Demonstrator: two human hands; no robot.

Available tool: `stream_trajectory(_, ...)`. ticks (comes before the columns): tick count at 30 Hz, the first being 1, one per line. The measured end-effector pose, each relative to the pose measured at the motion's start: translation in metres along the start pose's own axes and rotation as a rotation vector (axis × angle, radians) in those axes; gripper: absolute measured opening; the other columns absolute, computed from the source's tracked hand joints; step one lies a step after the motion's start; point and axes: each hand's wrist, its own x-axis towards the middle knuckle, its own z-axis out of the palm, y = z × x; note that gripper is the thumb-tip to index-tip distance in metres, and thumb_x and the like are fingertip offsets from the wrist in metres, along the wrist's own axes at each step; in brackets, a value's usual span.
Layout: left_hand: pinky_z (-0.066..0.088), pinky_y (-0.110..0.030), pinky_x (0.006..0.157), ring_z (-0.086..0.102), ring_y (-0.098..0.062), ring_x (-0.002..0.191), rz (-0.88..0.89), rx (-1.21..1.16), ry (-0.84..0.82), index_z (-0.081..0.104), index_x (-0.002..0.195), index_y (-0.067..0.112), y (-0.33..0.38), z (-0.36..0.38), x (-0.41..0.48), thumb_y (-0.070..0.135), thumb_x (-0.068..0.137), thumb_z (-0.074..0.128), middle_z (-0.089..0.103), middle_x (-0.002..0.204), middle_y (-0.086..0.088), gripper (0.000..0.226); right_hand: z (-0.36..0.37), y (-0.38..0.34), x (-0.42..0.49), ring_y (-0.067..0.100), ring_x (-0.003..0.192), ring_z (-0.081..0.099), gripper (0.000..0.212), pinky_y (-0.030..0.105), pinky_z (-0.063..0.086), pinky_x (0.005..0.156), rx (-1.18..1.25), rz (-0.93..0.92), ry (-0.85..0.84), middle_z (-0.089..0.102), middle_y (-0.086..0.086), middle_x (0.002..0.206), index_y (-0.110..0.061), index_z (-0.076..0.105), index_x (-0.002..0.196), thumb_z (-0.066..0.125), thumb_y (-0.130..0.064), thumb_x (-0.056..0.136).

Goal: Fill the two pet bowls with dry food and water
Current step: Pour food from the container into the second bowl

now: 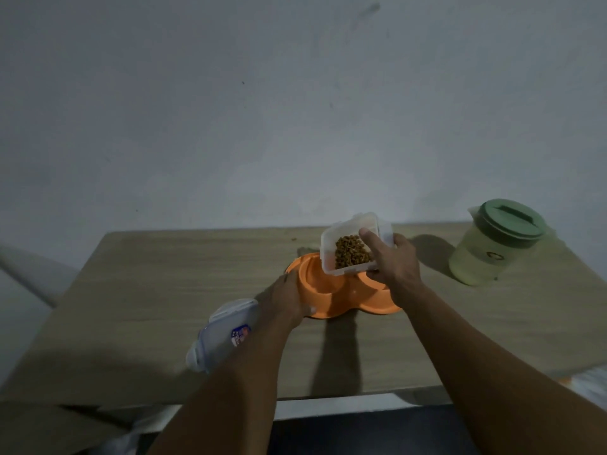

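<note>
Forearms (230, 389) cross the near table (147, 290) edge: left hand (289, 298) grips the left rim of the orange double bowl (328, 295) mid-table, right hand (399, 267) clasps the open food container (331, 247), tipped above the left well, kibble (351, 254) inside. No food or water shows in the wells, so both fills look pending. Lid (223, 333) lies near-left, jug (496, 244) well apart right by the table edge, bare top between.

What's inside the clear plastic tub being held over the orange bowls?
Brown dry kibble lies inside the tilted tub, heaped toward its lower edge. The right hand grips it; one finger hides the pile's right side.
</note>
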Motion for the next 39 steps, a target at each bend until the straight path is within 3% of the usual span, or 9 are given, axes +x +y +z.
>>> stream_trajectory(4, 0.045, -0.050, 0.099, 0.053, -0.028, 0.124, -0.030, 0.194, -0.025, 0.035, 0.143, 0.023, 0.000, 0.002, 0.004, 0.047, 0.069, 0.080, 0.052, 0.138, -0.003, 0.090, 0.000, 0.000, 0.000, 0.027, 0.088, 0.068, 0.045, 0.046, 0.063, 0.073, 0.011, -0.031, -0.014, 0.066, 0.008, 0.107, -0.024, 0.058, 0.105, 0.076, -0.052, 0.075)
stream_trajectory(10, 0.045, -0.051, 0.099, 0.052, -0.030, 0.126, -0.082, 0.221, -0.057, 0.031, 0.146, 0.017, 0.007, 0.002, 0.007, 0.043, 0.070, 0.081, 0.049, 0.140, -0.008, 0.094, -0.002, -0.001, 0.000, 0.023, 0.098, 0.067, 0.044, 0.052, 0.059, 0.082, -0.022, -0.141, -0.007, 0.069, -0.002, 0.103, -0.036, 0.060, 0.094, 0.076, -0.064, 0.064)
stream_trajectory(20, 0.043, -0.048, 0.103, 0.050, -0.031, 0.127, -0.112, 0.259, -0.082, 0.027, 0.147, 0.014, 0.010, 0.004, 0.010, 0.042, 0.072, 0.080, 0.045, 0.143, -0.011, 0.097, 0.008, 0.004, -0.004, 0.020, 0.098, 0.068, 0.067, 0.048, 0.057, 0.086, -0.120, -0.221, 0.037, 0.070, -0.004, 0.103, -0.027, 0.063, 0.110, 0.073, -0.070, 0.060)
stream_trajectory(24, 0.044, -0.047, 0.102, 0.051, -0.030, 0.127, -0.115, 0.278, -0.071, 0.029, 0.146, 0.013, 0.013, 0.004, 0.008, 0.042, 0.074, 0.080, 0.046, 0.142, -0.011, 0.093, 0.005, 0.004, -0.003, 0.020, 0.097, 0.068, 0.061, 0.048, 0.058, 0.086, -0.129, -0.227, 0.040, 0.070, -0.006, 0.103, -0.030, 0.062, 0.109, 0.074, -0.067, 0.063)
stream_trajectory(28, 0.044, -0.046, 0.103, 0.051, -0.029, 0.127, -0.122, 0.262, -0.072, 0.029, 0.147, 0.016, 0.012, 0.004, 0.010, 0.043, 0.071, 0.081, 0.046, 0.143, -0.009, 0.096, 0.006, 0.003, -0.005, 0.020, 0.102, 0.064, 0.061, 0.045, 0.054, 0.091, -0.224, -0.305, 0.040, 0.067, -0.005, 0.108, -0.022, 0.061, 0.116, 0.073, -0.062, 0.071)
stream_trajectory(31, 0.044, -0.047, 0.102, 0.051, -0.030, 0.127, -0.121, 0.243, -0.078, 0.026, 0.149, 0.020, 0.011, 0.005, 0.010, 0.043, 0.069, 0.083, 0.047, 0.143, -0.008, 0.101, 0.007, 0.003, -0.005, 0.018, 0.098, 0.063, 0.054, 0.044, 0.055, 0.090, -0.240, -0.319, 0.043, 0.065, -0.008, 0.102, -0.025, 0.059, 0.109, 0.072, -0.061, 0.072)
stream_trajectory(39, 0.043, -0.048, 0.103, 0.050, -0.031, 0.128, -0.116, 0.285, -0.088, 0.026, 0.148, 0.015, 0.013, 0.003, 0.008, 0.043, 0.074, 0.079, 0.045, 0.144, -0.010, 0.095, 0.002, 0.003, 0.000, 0.020, 0.102, 0.062, 0.057, 0.045, 0.054, 0.092, -0.272, -0.323, 0.047, 0.061, -0.008, 0.104, -0.022, 0.058, 0.116, 0.073, -0.059, 0.075)
